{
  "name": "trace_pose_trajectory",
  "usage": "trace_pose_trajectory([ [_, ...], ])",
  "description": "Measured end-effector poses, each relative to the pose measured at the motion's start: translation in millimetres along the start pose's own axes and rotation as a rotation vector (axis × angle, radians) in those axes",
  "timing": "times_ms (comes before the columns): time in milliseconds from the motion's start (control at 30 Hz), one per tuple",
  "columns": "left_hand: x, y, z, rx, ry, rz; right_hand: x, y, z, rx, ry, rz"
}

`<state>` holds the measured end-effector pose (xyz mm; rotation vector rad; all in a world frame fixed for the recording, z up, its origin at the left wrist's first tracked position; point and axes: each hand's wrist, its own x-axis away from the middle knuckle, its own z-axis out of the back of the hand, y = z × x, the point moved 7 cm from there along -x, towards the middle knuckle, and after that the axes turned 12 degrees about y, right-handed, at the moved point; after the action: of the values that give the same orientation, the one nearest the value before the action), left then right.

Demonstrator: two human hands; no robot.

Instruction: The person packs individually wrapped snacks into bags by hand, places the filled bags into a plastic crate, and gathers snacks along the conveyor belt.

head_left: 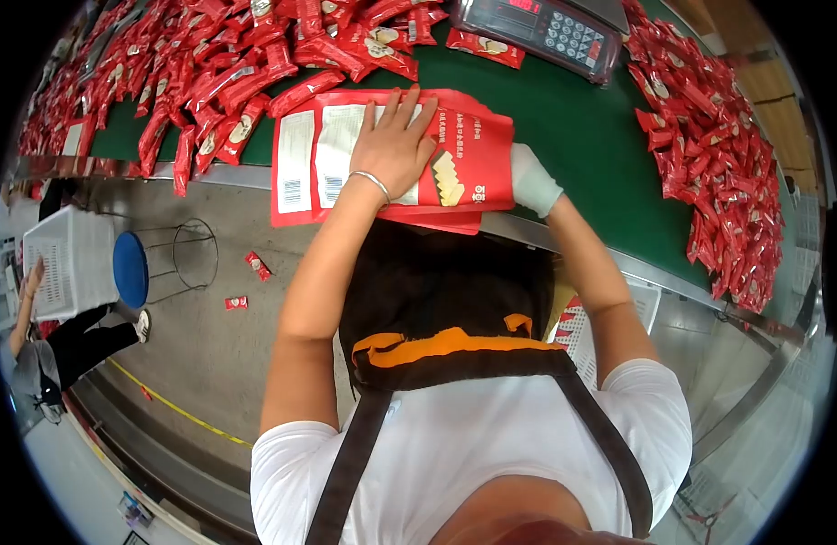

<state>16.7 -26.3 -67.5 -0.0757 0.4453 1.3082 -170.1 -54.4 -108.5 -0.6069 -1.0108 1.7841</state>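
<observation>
A flat red printed bag [478, 168] with white label panels lies at the near edge of the green table, on top of at least one more red bag [437, 221]. My left hand [393, 150], bare with a silver bangle at the wrist, rests flat on it with fingers spread. At the bag's right end is my right hand [533, 180] in a white glove. Its fingers are hidden by the bag, and I cannot tell whether they are inside or under it.
Small red packets [246, 73] are heaped at the left, with another pile [700, 154] at the right. A digital scale [550, 34] stands at the back. On the floor are a blue stool [130, 269] and two loose packets. Another person [50, 354] is by a white basket [71, 262].
</observation>
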Motion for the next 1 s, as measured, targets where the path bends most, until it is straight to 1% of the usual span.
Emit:
trace_pose_trajectory([
  [33,0,1,1,-0.010,0.004,-0.010,4,-9,1,-0.086,-0.133,-0.079],
  [67,-1,1,1,-0.012,0.006,-0.001,8,-14,5,-0.084,-0.142,-0.075],
  [133,-1,5,0,-0.001,-0.005,-0.045,12,-22,0,-0.133,-0.262,0.019],
  [167,0,4,-1,0.003,-0.011,-0.046,10,-20,-6,0.007,-0.348,0.062],
  [200,-2,7,1,0.002,-0.013,-0.046,10,-20,-7,0.005,-0.349,0.062],
  [267,-1,5,3,0.040,-0.015,-0.037,-1,-40,-15,0.011,-0.318,0.271],
  [300,0,5,6,0.022,0.010,-0.035,-6,-10,-30,-0.466,-0.309,-0.085],
  [333,-1,5,7,0.023,0.007,-0.035,-7,-9,-33,-0.468,-0.309,-0.087],
  [533,0,3,11,0.038,-0.011,-0.057,-21,-8,-56,-1.066,-0.310,-0.378],
  [567,2,3,13,0.040,-0.016,-0.062,-19,-5,-56,-1.071,-0.304,-0.380],
  [633,1,0,19,0.133,-0.017,-0.066,-17,6,-54,-1.269,-0.375,-0.538],
  [667,4,-6,24,0.127,-0.009,-0.065,-20,7,-48,-1.266,-0.381,-0.529],
  [733,20,-41,42,-0.180,0.071,0.245,-20,3,-32,-0.680,-0.357,-0.065],
  [767,31,-47,41,-0.187,0.043,0.317,-23,4,-30,-0.614,-0.367,-0.054],
  [800,38,-46,35,-0.179,0.031,0.323,-24,10,-31,-0.614,-0.371,-0.068],
  [867,41,-41,27,-0.025,0.064,0.255,-25,29,-44,-0.613,-0.472,-0.189],
  [900,44,-46,19,0.078,0.075,0.295,-24,43,-53,-0.687,-0.372,-0.130],
  [933,45,-45,17,0.079,0.077,0.295,-21,39,-54,-0.686,-0.372,-0.129],
  [1000,42,-43,21,-0.036,0.059,0.234,-18,29,-59,-0.893,-0.380,-0.328],
])
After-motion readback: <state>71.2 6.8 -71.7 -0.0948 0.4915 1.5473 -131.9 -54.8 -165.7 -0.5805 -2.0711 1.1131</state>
